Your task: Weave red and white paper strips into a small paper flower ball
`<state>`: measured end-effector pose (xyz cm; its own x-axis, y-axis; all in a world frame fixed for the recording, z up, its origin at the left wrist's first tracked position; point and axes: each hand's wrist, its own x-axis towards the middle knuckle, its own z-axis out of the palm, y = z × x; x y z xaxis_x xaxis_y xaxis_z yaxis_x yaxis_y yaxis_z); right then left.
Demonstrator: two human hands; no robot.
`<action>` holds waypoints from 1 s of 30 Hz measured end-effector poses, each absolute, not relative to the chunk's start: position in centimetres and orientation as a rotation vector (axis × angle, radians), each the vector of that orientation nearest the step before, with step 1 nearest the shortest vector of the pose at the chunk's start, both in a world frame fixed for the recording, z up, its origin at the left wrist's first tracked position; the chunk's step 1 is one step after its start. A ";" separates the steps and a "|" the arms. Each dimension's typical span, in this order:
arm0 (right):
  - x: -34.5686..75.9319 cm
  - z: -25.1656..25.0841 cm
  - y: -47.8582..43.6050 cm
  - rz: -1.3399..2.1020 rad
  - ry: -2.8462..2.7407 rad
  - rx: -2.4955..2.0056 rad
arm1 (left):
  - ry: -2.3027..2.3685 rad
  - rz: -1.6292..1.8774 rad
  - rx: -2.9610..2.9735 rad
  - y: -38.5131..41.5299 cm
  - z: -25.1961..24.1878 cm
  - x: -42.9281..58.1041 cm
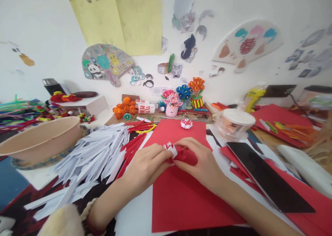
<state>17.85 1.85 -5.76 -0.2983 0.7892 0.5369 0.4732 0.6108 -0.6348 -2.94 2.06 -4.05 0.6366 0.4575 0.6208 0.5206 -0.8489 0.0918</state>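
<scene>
Between my two hands is a small folded piece of red and white paper [170, 148], raised over a large red sheet [192, 198]. My left hand [149, 161] pinches its white side with thumb and fingers. From the other side, my right hand [198, 160] has its thumb and fingertips closed on the red part; the exact fold is partly hidden by the fingers. A finished-looking red and white paper ball [186, 124] rests farther back on the red sheet. To the left lie a heap of white paper strips [90, 153] and several red strips [133, 146].
A beige bowl [41, 139] stands at the left. On the right are a dark tablet or phone [269, 177], a white-lidded tub [237, 120] and a yellow bottle [254, 97]. Flower pots [172, 109], a plastic bottle [147, 108] and scissors [202, 116] line the back near the wall.
</scene>
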 end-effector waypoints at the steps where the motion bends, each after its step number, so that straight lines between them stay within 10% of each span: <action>1: 17.9 -5.8 1.8 0.398 -1.967 -0.978 | -0.830 -1.018 -2.778 2.1 -4.1 -3.0; 30: 18.4 -5.8 1.8 0.102 -2.053 -0.708 | -0.620 -1.094 -2.929 2.5 -4.1 -2.6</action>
<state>18.35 1.80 -5.82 -0.4014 0.5205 0.7536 0.4434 0.8304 -0.3374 -2.65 2.49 -4.06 0.6889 0.3730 0.6214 0.3415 -0.9233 0.1757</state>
